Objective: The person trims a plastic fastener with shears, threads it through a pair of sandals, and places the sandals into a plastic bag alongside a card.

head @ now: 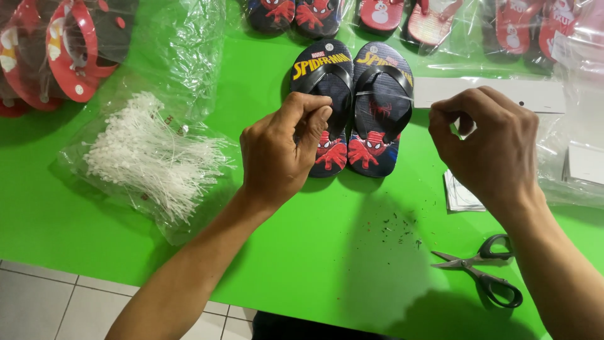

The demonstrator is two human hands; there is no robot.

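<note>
Green worktop (327,252): broad, bright surface carrying all items, its near edge over a pale tiled floor (44,302). Clear plastic bags (182,44): crumpled sheets along the far edge, some wrapping red sandals (63,56) at far left and further pairs of small sandals (402,16) across the top. Bag of white plastic ties (148,157): a loose heap at left, well apart from both hands. Pair of dark blue child's flip-flops (352,107): side by side at centre, toes toward the person, straps uppermost, a thin clear tie (384,94) running across the right strap toward the right hand. Left hand (283,148): fingers curled together, pinched at the strap of the left flip-flop, partly hiding it. Right hand (487,145): fingertips closed in a pinch, apparently on the tie's free end, though the tie is too fine to confirm there. Judgement: the step is best done by keeping the straps together and drawing the tie straight and level so it does not slip or twist. White card strip (491,93): behind the right hand. Scissors (484,274): black-handled, blades parted, near the right forearm, clear of the work. Small stack of paper tags (462,192): under the right wrist. Dark specks (396,230): scattered debris in front of the flip-flops, no obstruction.
</note>
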